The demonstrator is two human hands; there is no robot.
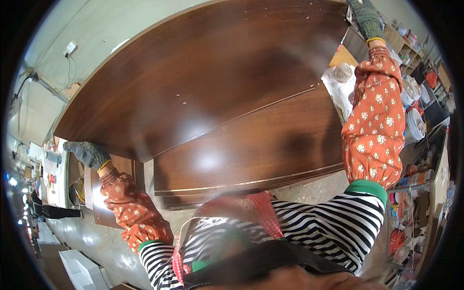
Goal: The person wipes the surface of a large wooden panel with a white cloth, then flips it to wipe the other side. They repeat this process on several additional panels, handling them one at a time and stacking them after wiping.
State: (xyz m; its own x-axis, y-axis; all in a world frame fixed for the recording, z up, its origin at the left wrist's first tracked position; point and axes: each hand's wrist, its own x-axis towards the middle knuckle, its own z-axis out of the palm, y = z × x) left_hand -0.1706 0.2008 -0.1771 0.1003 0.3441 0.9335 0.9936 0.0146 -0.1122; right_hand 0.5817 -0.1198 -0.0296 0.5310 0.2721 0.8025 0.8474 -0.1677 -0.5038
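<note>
A large dark brown wood-grain panel (217, 63) stretches across the view in front of me, tilted up from its near edge. My left hand (88, 153), in a grey knit glove, is closed on the panel's left corner. At its far right corner, my right hand (366, 20) grips the edge in a matching glove; some of its fingers are hidden. Under the raised panel lies a second brown panel (251, 140), with a light strip along its near edge. Small pale specks dot the upper panel.
White sheeting (338, 92) with a round lump on it lies right of the panels. Buckets (415, 124) and cluttered shelves (408, 50) line the right side. Another brown board (104, 210) stands at left, near a person's dark-trousered leg (60, 211). White boxes (79, 268) sit on the floor.
</note>
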